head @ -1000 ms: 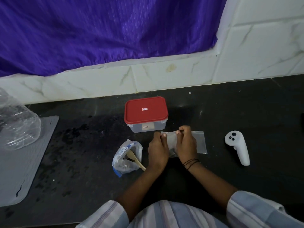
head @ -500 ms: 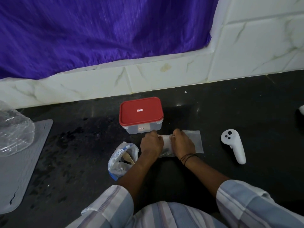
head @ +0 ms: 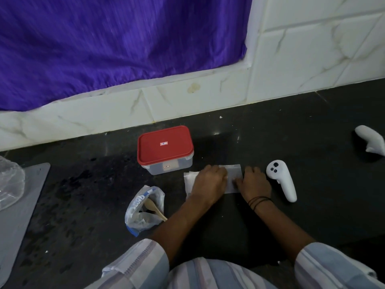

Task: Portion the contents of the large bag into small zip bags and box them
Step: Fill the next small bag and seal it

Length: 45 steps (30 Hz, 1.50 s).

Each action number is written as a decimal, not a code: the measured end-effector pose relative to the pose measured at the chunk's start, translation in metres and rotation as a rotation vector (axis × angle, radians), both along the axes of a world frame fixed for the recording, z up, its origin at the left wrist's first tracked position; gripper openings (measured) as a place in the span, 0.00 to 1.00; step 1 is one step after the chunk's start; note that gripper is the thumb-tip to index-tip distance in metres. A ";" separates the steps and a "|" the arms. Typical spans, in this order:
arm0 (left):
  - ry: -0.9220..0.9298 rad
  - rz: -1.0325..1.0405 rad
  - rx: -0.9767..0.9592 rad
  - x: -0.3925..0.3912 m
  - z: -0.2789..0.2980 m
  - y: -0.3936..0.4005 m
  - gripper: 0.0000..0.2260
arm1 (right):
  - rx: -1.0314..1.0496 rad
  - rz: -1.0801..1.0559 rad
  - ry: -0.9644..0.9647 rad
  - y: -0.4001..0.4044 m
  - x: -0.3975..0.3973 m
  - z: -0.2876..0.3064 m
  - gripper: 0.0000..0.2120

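A small clear zip bag [head: 233,174] lies flat on the dark counter [head: 312,215], with another clear bag edge [head: 189,181] showing to its left. My left hand [head: 210,183] presses palm-down on the bags. My right hand [head: 255,183] holds the bag's right end, thumb on top and fingers curled at the edge. The box [head: 165,150], clear with a red lid that is on, stands just behind my left hand. The large bag [head: 144,208], open and crumpled, sits to the left with a wooden spoon [head: 155,208] in it.
A white controller [head: 281,181] lies right of my right hand, another white controller [head: 369,141] at the far right edge. A grey mat [head: 23,205] with crumpled clear plastic [head: 9,184] is at the left. The tiled wall [head: 187,101] backs the counter.
The small bag, held up between both hands before, now lies flat on the counter. My hands have spread apart along it, the right one moving rightward.
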State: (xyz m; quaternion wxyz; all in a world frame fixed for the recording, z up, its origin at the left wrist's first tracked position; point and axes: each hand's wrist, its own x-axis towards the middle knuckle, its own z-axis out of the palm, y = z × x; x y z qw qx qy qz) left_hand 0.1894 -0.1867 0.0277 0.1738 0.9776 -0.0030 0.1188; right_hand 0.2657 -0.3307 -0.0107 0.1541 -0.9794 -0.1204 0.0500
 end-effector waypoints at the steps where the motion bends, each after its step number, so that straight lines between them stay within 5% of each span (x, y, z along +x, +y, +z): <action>1: 0.044 -0.058 0.047 0.003 -0.001 -0.007 0.05 | -0.006 -0.004 0.003 0.000 0.001 0.000 0.18; 9: 0.383 -0.126 0.281 0.013 -0.009 -0.028 0.11 | 0.245 -0.133 0.160 0.004 0.009 -0.005 0.08; 12: 0.316 -0.102 0.143 0.012 -0.006 -0.028 0.10 | 0.349 -0.129 0.165 0.000 0.008 -0.004 0.06; 18: -0.128 0.195 -0.253 0.010 0.020 -0.009 0.20 | 0.745 0.018 0.154 -0.013 -0.007 0.030 0.06; 27: 0.241 0.178 -0.801 -0.029 0.066 0.034 0.07 | 0.706 0.368 0.130 0.006 -0.027 0.075 0.09; 34: 0.302 0.395 -0.971 -0.068 0.075 0.059 0.05 | 0.679 0.488 0.104 0.041 -0.042 0.083 0.10; 39: 0.178 0.572 -0.979 -0.083 0.075 0.075 0.05 | 0.554 0.505 -0.127 0.067 -0.059 0.095 0.07; 45: 0.009 0.551 -0.918 -0.101 0.079 0.081 0.03 | 0.822 0.440 0.281 0.104 -0.093 0.115 0.04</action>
